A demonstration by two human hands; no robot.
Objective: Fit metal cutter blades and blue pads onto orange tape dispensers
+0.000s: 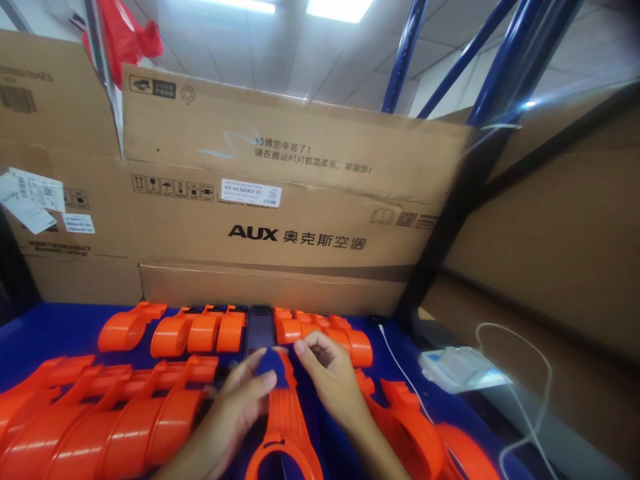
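An orange plastic part (285, 427) with a ring end lies lengthwise on the blue table (45, 333), pointing away from me. My left hand (243, 397) rests on its left side, fingers stretched toward the far tip. My right hand (330, 377) sits at the right of the tip with fingers curled in a pinch near a small dark blue piece (273, 363) at that tip. Whether the fingers grip it is unclear. A dark phone-like slab (260, 330) lies just beyond.
Rows of orange plastic parts (190, 330) lie across the table, with more stacked at the left (90, 420) and right (425, 433). Large AUX cardboard boxes (280, 200) wall the back. A white device (457, 367) with a cable lies at right. Blue rack posts (405, 53) rise behind.
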